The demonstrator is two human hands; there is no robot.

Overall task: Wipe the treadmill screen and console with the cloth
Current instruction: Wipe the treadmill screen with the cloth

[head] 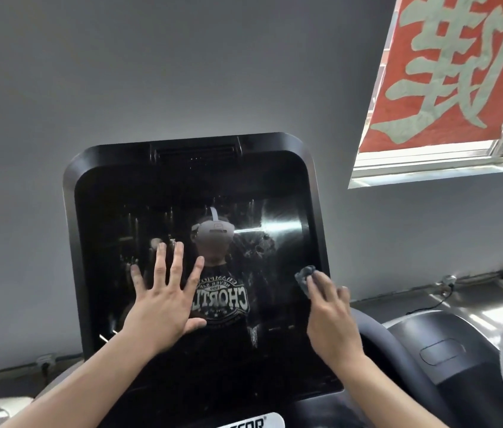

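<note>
treadmill screen (182, 193) smudged, black, before grey wall (120, 72), beside window (460, 156)

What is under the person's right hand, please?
A crumpled grey cloth is under the right hand, pressed against the right edge of the glossy black treadmill screen. Only its upper end shows; the rest is covered by the fingers.

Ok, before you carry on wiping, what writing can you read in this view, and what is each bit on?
"CHORTL", mirrored and cut off by the left hand: shirt reflected in the treadmill screen.
"CHAMPIO… NEVER SA…" and "1999", mirrored, small, partly legible: same reflected shirt.
"…ECOR", start cut off: white badge on the console's bottom edge.
Large pale characters, cropped: red banner in the window; I can't read them reliably.
The cloth carries no text.
</note>
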